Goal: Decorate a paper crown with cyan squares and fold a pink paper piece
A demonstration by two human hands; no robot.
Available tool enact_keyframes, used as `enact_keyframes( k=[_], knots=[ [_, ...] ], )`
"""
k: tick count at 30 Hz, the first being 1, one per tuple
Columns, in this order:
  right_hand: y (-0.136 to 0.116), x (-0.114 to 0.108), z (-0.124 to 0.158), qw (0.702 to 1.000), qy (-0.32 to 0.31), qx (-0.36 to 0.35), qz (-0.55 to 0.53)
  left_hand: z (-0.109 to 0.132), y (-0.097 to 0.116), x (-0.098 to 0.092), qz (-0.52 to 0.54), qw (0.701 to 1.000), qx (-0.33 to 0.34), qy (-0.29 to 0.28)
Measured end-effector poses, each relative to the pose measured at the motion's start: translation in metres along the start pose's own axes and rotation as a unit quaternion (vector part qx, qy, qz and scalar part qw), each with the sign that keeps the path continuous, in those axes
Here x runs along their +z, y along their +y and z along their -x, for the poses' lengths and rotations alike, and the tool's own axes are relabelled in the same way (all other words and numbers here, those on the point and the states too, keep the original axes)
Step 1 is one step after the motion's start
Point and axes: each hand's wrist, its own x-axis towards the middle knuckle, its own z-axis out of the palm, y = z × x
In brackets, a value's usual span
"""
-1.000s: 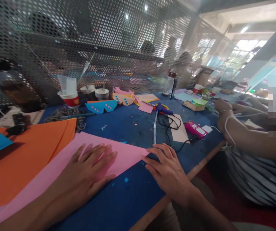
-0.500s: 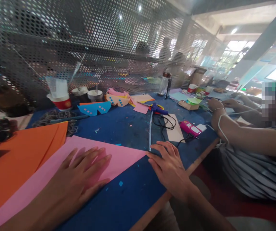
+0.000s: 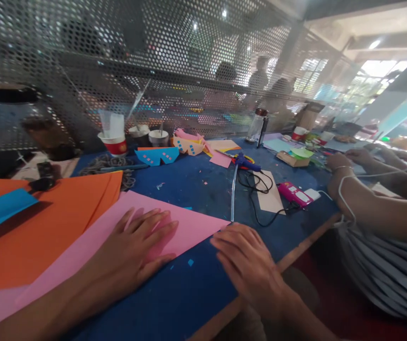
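Observation:
A pink sheet of paper [image 3: 192, 222], folded along its lower edge, lies on the blue table [image 3: 203, 298] and narrows to a point on the right. Flat across it, with fingers spread, rests my left hand [image 3: 141, 246]. My right hand [image 3: 248, 258] is at the sheet's right tip, fingers stretched and close together, nothing visible in them. Beyond that tip lies a blue glue gun [image 3: 248, 163], a clear glue stick [image 3: 234, 192] reaching from it toward my right hand. Left of the pink paper are orange sheets [image 3: 61, 218] with a blue paper strip [image 3: 4, 210] on top.
Blue paper glasses [image 3: 157, 155], a red-and-white cup [image 3: 114, 143] and tangled grey yarn [image 3: 99, 166] line the back. A black cord [image 3: 260, 221] and a magenta box [image 3: 295, 194] lie right. A co-worker's arm [image 3: 370, 201] rests at the right edge. Behind stands a perforated metal screen [image 3: 189, 57].
The camera view has turned left, so things appear farther right. My right hand has drawn slightly nearer, its fingers now closer together. My left hand still rests on the pink paper.

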Motion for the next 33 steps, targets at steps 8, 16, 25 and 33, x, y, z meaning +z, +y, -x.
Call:
enact_keyframes(
  k=[8,16,25,33],
  knots=[
    [-0.031,0.024,-0.022,0.983,-0.173,-0.022,-0.052,-0.002,0.003,-0.005,-0.001,1.0,0.014,-0.002],
    [-0.027,0.025,-0.021,0.984,-0.168,-0.023,-0.061,-0.005,0.003,-0.009,0.017,0.999,-0.009,-0.037],
    [-0.027,0.025,-0.021,0.983,-0.174,-0.009,-0.061,0.0,-0.02,-0.021,0.077,0.991,0.03,-0.103],
    [-0.026,0.025,-0.021,0.982,-0.172,-0.01,-0.076,-0.01,-0.036,-0.043,0.144,0.963,-0.02,-0.228]
  ],
)
